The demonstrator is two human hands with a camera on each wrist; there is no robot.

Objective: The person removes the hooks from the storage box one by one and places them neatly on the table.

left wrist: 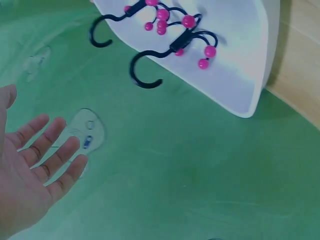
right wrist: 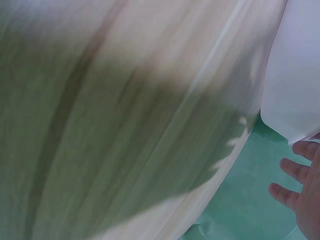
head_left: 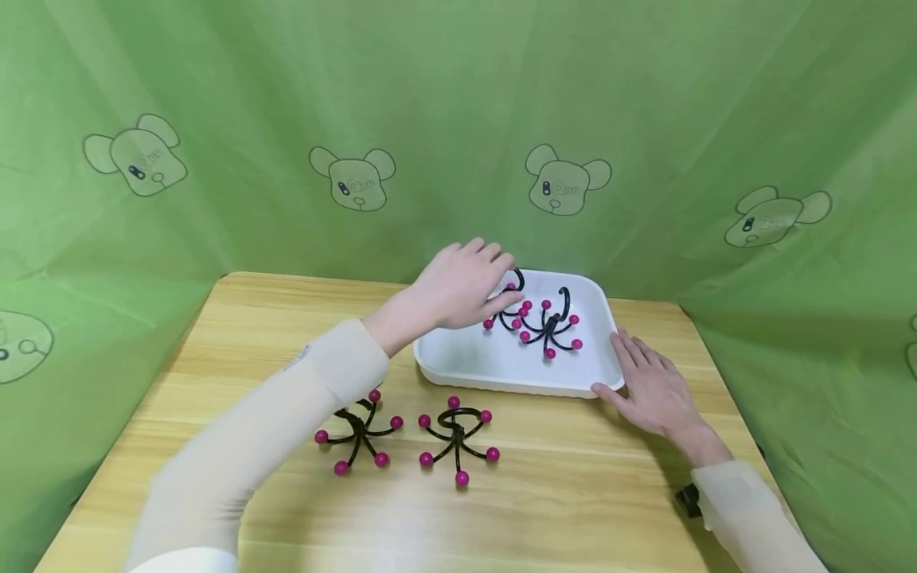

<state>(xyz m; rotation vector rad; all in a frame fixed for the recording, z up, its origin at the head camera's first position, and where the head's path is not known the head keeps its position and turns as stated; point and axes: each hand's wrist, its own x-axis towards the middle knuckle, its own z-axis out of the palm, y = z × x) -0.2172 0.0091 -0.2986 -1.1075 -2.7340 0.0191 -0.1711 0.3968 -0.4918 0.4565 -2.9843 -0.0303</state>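
In the head view my left hand (head_left: 466, 282) hovers over the left part of a white tray (head_left: 466, 362), holding nothing. The left wrist view shows its fingers spread, apart from the hooks. Two black multi-prong hooks with pink ball tips lie in the tray. One hook (head_left: 550, 325) is in full view; the other hook (head_left: 489, 324) is partly hidden behind my left hand. My right hand (head_left: 655, 394) rests against the tray's right edge, fingers extended along the rim and thumb at the near corner.
Two more such hooks lie on the wooden table in front of the tray: a left one (head_left: 360, 427), partly covered by my left sleeve, and a right one (head_left: 458, 434). A green curtain (head_left: 458, 95) with printed bear heads hangs behind the table and at its sides.
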